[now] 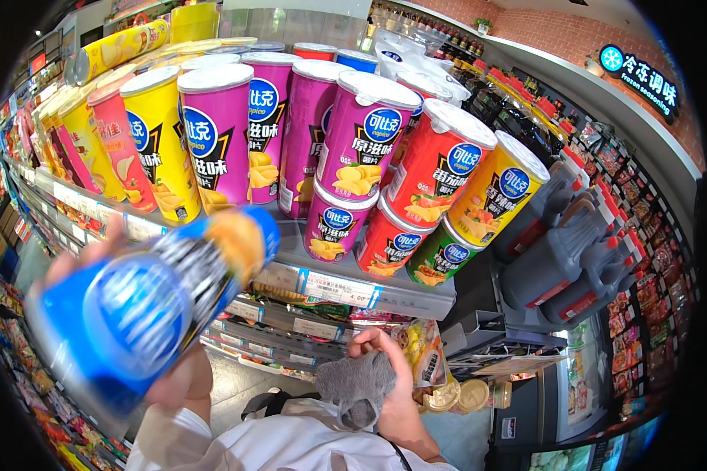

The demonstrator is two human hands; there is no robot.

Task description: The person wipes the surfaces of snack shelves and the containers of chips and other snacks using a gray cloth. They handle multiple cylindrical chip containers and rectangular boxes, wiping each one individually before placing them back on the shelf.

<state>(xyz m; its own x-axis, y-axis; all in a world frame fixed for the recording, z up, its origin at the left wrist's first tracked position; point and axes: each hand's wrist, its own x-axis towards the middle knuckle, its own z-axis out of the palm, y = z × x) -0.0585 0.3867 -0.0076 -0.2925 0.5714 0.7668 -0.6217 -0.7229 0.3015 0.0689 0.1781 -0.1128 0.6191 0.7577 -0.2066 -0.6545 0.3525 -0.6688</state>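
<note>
My left hand (177, 380) grips a blue potato-chip canister (147, 306), tilted and blurred, in front of the shelf. Its printed front faces me, with a blue oval logo and a picture of chips. Low in front of my body, my right hand (393, 368) holds a crumpled grey cloth (356, 385). Beyond the blue canister, a purple chip canister (217, 141) and a yellow one (159, 147) stand upright on the shelf. Farther right, a tall purple canister (362, 150) rests on a shorter purple one (337, 226).
A red canister (433, 176) and a yellow canister (492, 200) stand on shorter ones near the shelf's right end. Price tags line the shelf edge (389, 300). Dark jugs (545, 271) are at the right. A yellow canister (124, 50) lies sideways atop others. Bagged snacks (421, 347) hang below.
</note>
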